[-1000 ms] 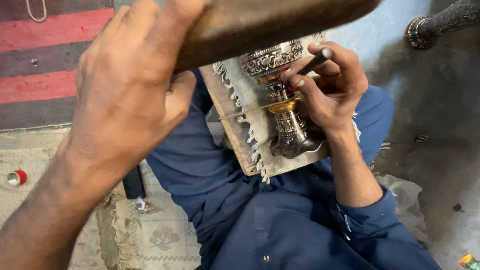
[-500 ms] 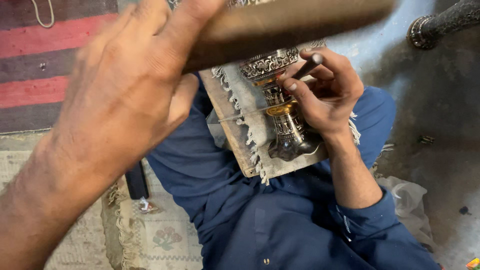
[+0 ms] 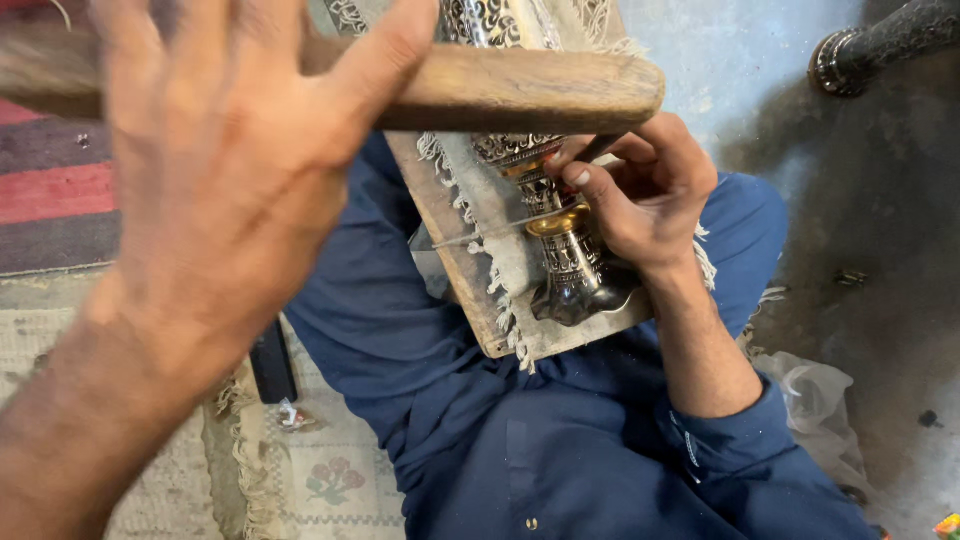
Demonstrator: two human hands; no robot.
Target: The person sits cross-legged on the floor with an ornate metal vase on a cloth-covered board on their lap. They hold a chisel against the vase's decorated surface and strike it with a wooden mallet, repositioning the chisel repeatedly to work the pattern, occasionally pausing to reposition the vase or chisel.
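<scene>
My left hand (image 3: 230, 190) fills the left of the view, raised close to the camera and gripping a thick wooden mallet (image 3: 530, 90) that lies level above my lap. My right hand (image 3: 640, 195) pinches a thin dark chisel (image 3: 600, 148) with its tip against an ornate engraved metal vessel (image 3: 575, 265), silver with a brass band. The vessel lies on its side on a fringed cloth (image 3: 505, 250) over a wooden board (image 3: 470, 290) resting on my blue-clothed legs. The mallet hides the vessel's upper part.
A dark metal pipe (image 3: 880, 40) lies on the grey floor at the top right. A red and grey striped rug (image 3: 50, 190) and a pale flowered mat (image 3: 330, 480) are on the left, with a black object (image 3: 272, 365) beside my leg. Crumpled plastic (image 3: 815, 400) sits on the right.
My left hand has swung the mallet from tilted up to level, lower over the vessel. My right hand keeps the chisel on the same spot.
</scene>
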